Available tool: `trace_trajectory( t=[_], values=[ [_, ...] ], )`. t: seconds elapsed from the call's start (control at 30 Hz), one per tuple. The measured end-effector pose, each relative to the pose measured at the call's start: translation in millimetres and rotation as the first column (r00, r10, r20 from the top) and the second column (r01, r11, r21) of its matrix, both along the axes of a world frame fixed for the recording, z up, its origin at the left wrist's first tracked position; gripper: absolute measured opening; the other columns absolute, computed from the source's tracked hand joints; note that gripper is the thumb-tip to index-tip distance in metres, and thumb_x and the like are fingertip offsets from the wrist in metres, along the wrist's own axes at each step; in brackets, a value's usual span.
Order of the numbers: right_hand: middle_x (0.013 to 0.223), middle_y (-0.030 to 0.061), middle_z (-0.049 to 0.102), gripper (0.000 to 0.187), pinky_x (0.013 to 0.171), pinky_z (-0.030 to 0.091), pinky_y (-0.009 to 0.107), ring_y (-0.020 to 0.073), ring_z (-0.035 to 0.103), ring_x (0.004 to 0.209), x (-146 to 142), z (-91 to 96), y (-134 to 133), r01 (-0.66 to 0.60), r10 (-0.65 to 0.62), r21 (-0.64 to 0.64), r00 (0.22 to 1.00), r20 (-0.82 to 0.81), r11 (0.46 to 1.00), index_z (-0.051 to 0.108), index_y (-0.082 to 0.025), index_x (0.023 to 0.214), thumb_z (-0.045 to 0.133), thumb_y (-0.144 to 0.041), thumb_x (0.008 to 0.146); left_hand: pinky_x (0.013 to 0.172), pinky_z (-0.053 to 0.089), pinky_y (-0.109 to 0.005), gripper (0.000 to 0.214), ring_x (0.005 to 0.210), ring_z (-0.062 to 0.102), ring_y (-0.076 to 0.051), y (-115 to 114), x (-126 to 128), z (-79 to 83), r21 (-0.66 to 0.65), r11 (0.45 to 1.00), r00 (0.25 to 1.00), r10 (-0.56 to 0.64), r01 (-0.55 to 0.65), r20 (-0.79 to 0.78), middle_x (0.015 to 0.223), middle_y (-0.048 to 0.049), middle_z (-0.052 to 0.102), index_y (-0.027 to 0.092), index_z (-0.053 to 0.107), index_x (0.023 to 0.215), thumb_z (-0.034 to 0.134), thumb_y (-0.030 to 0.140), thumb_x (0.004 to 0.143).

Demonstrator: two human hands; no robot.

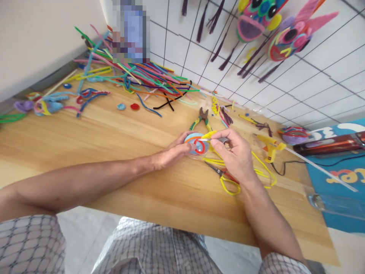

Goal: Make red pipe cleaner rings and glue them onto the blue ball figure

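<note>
My left hand point(178, 149) is wrapped around the side of a round craft piece point(205, 147), pale blue with a red ring and an orange band. It is held just above the wooden table. My right hand point(232, 152) pinches a slim silver-tipped tool point(203, 139) with a grey handle; its exact kind is unclear. The tip reaches over the red ring, and I cannot tell whether it touches. A fuzzy yellow piece point(209, 134) is by the right fingertips, at the craft piece's upper edge. Scissors point(219, 172) with yellow and red handles lie beneath my right wrist, beside yellow pipe cleaners point(261, 173).
Pliers point(203, 118) lie just beyond my hands. A yellow glue gun point(269, 146) with a white stick and a black cord sits to the right. Many coloured pipe cleaners point(154, 78) are heaped along the wall. Fuzzy masks point(252, 23) hang on white tiles.
</note>
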State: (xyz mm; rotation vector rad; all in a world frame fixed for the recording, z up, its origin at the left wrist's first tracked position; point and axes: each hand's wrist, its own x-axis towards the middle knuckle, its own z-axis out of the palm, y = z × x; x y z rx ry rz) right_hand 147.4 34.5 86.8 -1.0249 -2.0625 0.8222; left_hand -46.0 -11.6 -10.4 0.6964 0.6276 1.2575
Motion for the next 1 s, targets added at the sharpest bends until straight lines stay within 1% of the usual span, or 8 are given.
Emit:
trace_trajectory(
  t=[0.13, 0.3, 0.47, 0.63, 0.83, 1.0],
  values=[
    [0.080, -0.0021, 0.074, 0.004, 0.059, 0.046, 0.028, 0.0133, 0.058, 0.062, 0.1, -1.3, 0.2, -0.004, 0.004, 0.027, 1.000, 0.016, 1.000, 0.073, -0.024, 0.094, 0.072, -0.027, 0.096, 0.108, 0.047, -0.043, 0.057, 0.119, 0.065, -0.027, 0.5, 0.0, -3.3, 0.012, 1.000, 1.000, 0.003, -0.003, -0.023, 0.123, -0.0036, 0.072, 0.027, 0.066, 0.130, 0.089, 0.042, 0.080],
    [0.078, -0.0023, 0.073, 0.005, 0.059, 0.046, 0.027, 0.0129, 0.058, 0.062, 0.2, -4.2, 2.0, -0.020, 0.019, 0.047, 1.000, 0.021, 0.999, 0.072, -0.024, 0.092, 0.071, -0.026, 0.096, 0.111, 0.045, -0.044, 0.060, 0.123, 0.063, -0.028, 1.0, -0.1, -6.4, 0.029, 1.000, 0.997, 0.000, 0.002, -0.075, 0.127, -0.0036, 0.070, 0.027, 0.064, 0.134, 0.087, 0.046, 0.081],
    [0.076, -0.0021, 0.072, 0.007, 0.059, 0.045, 0.027, 0.0130, 0.057, 0.061, -0.6, -6.2, 2.4, -0.028, 0.027, 0.016, 0.999, 0.034, 0.999, 0.072, -0.023, 0.092, 0.070, -0.028, 0.096, 0.113, 0.045, -0.045, 0.061, 0.128, 0.062, -0.029, 0.6, -1.1, -8.1, 0.041, 0.999, 0.994, 0.005, 0.000, -0.108, 0.133, -0.0047, 0.069, 0.028, 0.063, 0.136, 0.085, 0.046, 0.082],
    [0.077, -0.0018, 0.072, 0.005, 0.059, 0.045, 0.027, 0.0126, 0.057, 0.061, -1.5, -6.7, 1.9, -0.031, 0.031, -0.008, 0.999, 0.024, 0.999, 0.072, -0.023, 0.093, 0.070, -0.026, 0.096, 0.115, 0.044, -0.047, 0.061, 0.131, 0.061, -0.030, 0.9, -1.1, -10.5, 0.046, 0.999, 0.992, 0.020, -0.014, -0.123, 0.134, -0.0053, 0.069, 0.028, 0.063, 0.137, 0.083, 0.045, 0.082],
    [0.080, -0.0012, 0.074, 0.005, 0.060, 0.045, 0.028, 0.0127, 0.058, 0.063, -0.4, -7.2, 1.8, -0.035, 0.036, -0.020, 0.999, 0.018, 0.999, 0.072, -0.023, 0.093, 0.070, -0.026, 0.096, 0.114, 0.044, -0.047, 0.061, 0.125, 0.063, -0.029, 0.2, 0.3, -5.8, 0.028, 1.000, 0.996, 0.008, -0.006, -0.090, 0.128, -0.0048, 0.070, 0.027, 0.063, 0.134, 0.085, 0.043, 0.081],
    [0.081, -0.0013, 0.073, 0.005, 0.062, 0.046, 0.028, 0.0130, 0.058, 0.064, 0.2, -7.2, 2.4, -0.032, 0.032, -0.017, 0.999, 0.019, 0.999, 0.071, -0.023, 0.093, 0.071, -0.026, 0.096, 0.115, 0.044, -0.049, 0.062, 0.128, 0.062, -0.031, -0.9, 0.0, -2.5, 0.027, 1.000, 0.997, 0.000, 0.002, -0.077, 0.130, -0.0059, 0.071, 0.026, 0.063, 0.137, 0.085, 0.042, 0.081]
  ],
)
